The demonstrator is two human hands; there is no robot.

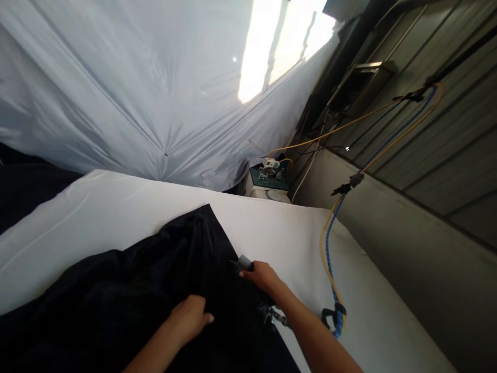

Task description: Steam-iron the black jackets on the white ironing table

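Rumpled black cloth (155,290) lies on the white tabletop (279,228).

No readable text anywhere (labels, brands, numbers included).

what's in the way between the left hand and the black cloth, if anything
Nothing visible: the left hand is over the black cloth, though whether it touches is hard to tell. The blue and yellow lines hang off to the right, beyond the right hand, clear of both.
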